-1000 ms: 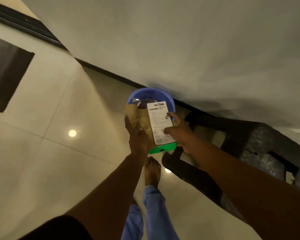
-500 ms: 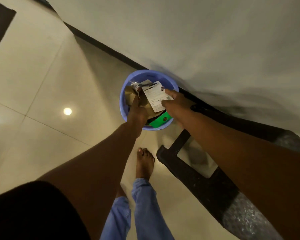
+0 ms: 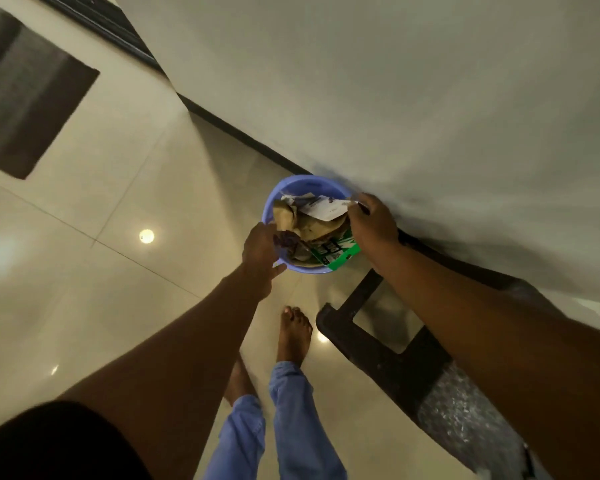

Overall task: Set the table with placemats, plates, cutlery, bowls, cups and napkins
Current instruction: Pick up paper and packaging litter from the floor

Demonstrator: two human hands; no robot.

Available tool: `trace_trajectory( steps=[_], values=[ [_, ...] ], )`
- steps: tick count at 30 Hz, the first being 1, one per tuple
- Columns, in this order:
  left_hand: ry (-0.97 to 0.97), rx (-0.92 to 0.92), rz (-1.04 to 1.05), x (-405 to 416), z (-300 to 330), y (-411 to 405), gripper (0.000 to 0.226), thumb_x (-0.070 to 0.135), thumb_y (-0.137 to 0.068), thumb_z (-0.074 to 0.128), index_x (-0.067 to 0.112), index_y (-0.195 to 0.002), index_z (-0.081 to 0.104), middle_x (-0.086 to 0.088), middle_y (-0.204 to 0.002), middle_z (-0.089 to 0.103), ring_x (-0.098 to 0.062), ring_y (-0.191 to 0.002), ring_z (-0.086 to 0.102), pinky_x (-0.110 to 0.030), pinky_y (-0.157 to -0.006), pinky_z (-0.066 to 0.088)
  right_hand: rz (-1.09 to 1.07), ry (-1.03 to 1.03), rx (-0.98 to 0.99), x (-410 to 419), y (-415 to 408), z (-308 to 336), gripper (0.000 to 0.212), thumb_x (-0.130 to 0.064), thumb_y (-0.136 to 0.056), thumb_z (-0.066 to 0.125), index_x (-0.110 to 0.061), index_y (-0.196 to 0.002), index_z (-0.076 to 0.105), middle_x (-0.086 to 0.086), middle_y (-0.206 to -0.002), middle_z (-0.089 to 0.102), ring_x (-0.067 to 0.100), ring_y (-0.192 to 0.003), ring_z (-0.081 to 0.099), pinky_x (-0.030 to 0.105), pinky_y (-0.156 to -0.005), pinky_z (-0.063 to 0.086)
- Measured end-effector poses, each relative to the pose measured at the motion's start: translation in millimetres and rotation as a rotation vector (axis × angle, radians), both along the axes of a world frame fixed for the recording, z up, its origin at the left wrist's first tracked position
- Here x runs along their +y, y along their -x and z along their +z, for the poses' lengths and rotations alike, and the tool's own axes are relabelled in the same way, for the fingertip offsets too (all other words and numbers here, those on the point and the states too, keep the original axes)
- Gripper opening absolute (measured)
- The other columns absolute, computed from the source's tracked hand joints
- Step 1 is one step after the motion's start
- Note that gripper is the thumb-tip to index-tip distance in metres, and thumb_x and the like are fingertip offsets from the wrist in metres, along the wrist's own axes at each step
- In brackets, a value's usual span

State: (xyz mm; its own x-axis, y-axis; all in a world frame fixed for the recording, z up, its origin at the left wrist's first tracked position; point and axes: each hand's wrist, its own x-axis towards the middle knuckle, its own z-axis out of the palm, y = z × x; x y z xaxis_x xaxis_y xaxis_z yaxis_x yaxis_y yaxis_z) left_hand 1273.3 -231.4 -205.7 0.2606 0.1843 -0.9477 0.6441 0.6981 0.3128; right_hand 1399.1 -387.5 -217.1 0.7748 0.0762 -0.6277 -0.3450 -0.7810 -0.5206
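- Since the earlier frame, white card (image 3: pixel 326 210) went flat into blue bin (image 3: pixel 270 209); right hand (image 3: pixel 373 221) pinched its edge.
- Left hand (image 3: pixel 260 252) was relaxed at bin's near rim.
- Bin stood on glossy tiled floor (image 3: pixel 118 271) beside wall (image 3: pixel 395 98).

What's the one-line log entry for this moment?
scene: bin on floor by wall | left hand: on bin's near rim | right hand: pinching white card over bin | contents: brown paper, green pack

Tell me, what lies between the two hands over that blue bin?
In the head view, crumpled brown paper in the blue bin lies between the left hand and right hand, with a white card above it.
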Motion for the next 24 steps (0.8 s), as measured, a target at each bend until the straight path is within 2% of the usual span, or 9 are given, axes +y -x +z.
trace_trajectory(
  steps=[2,4,6,9,13,14,17,19,24],
  values=[
    [-0.015,0.019,0.011,6,31,16,0.01,0.038,-0.1,0.061,0.03,-0.107,0.063,-0.005,-0.126,0.063,-0.028,-0.115,0.057,-0.046,-0.099,0.049,0.001,-0.012,-0.024,-3,10,33,0.033,-0.031,-0.105,0.047,-0.022,-0.135,0.06,0.005,-0.132,0.064,0.02,-0.113,0.063,0.027,-0.085,0.052],
    [0.022,0.044,0.012,4,46,34,0.014,0.038,-0.101,0.059,0.031,-0.112,0.063,-0.007,-0.133,0.059,-0.032,-0.125,0.053,-0.048,-0.104,0.045,-0.007,0.022,0.002,-11,24,44,0.035,-0.029,-0.105,0.047,-0.019,-0.136,0.06,0.007,-0.132,0.064,0.024,-0.117,0.063,0.031,-0.088,0.052],
    [0.041,0.018,0.041,13,99,48,0.03,0.04,-0.102,0.058,0.028,-0.129,0.061,-0.008,-0.138,0.059,-0.033,-0.129,0.053,-0.048,-0.103,0.046,0.058,0.032,0.034,-4,30,97,0.037,-0.026,-0.106,0.046,-0.017,-0.139,0.059,0.008,-0.135,0.063,0.025,-0.119,0.062,0.027,-0.082,0.047],
    [0.045,0.026,0.075,21,158,74,0.044,0.045,-0.101,0.058,0.023,-0.14,0.057,-0.007,-0.137,0.063,-0.034,-0.127,0.056,-0.047,-0.103,0.048,0.117,0.021,0.071,9,48,151,0.037,-0.022,-0.104,0.05,-0.014,-0.14,0.057,0.009,-0.133,0.063,0.028,-0.124,0.059,0.031,-0.091,0.046],
    [-0.025,0.03,0.095,28,216,108,0.042,0.045,-0.104,0.053,0.024,-0.14,0.056,-0.005,-0.136,0.064,-0.032,-0.123,0.059,-0.05,-0.109,0.049,0.111,-0.067,0.15,48,75,209,0.019,-0.018,-0.102,0.054,-0.009,-0.113,0.067,0.01,-0.113,0.068,0.033,-0.115,0.062,0.037,-0.096,0.048],
    [-0.061,0.022,0.158,37,252,139,0.042,0.045,-0.105,0.051,0.023,-0.141,0.055,-0.005,-0.136,0.063,-0.033,-0.123,0.059,-0.05,-0.109,0.049,0.205,-0.115,0.178,74,95,247,0.016,-0.018,-0.103,0.054,-0.009,-0.106,0.067,0.01,-0.109,0.068,0.032,-0.112,0.062,0.04,-0.098,0.049],
    [-0.14,0.002,0.25,49,302,189,0.043,0.042,-0.106,0.05,0.021,-0.143,0.053,-0.007,-0.138,0.062,-0.034,-0.123,0.059,-0.05,-0.106,0.05,0.37,-0.148,0.248,119,136,295,0.026,-0.024,-0.102,0.054,-0.012,-0.121,0.067,0.007,-0.114,0.066,0.022,-0.103,0.059,0.035,-0.094,0.049],
    [-0.189,-0.005,0.286,54,316,206,0.041,0.039,-0.106,0.052,0.02,-0.143,0.054,-0.007,-0.138,0.062,-0.035,-0.123,0.06,-0.05,-0.104,0.051,0.367,-0.188,0.283,134,151,307,0.028,-0.03,-0.099,0.058,-0.017,-0.121,0.07,0.003,-0.113,0.067,0.021,-0.1,0.06,0.039,-0.092,0.051],
    [-0.315,0.003,0.533,50,396,353,0.038,0.036,-0.105,0.056,0.017,-0.138,0.058,-0.008,-0.133,0.066,-0.035,-0.121,0.063,-0.051,-0.104,0.052,0.709,-0.289,0.361,174,267,386,0.029,-0.032,-0.098,0.06,-0.018,-0.121,0.07,0.001,-0.111,0.066,0.02,-0.098,0.058,0.036,-0.087,0.047]
  ],
)
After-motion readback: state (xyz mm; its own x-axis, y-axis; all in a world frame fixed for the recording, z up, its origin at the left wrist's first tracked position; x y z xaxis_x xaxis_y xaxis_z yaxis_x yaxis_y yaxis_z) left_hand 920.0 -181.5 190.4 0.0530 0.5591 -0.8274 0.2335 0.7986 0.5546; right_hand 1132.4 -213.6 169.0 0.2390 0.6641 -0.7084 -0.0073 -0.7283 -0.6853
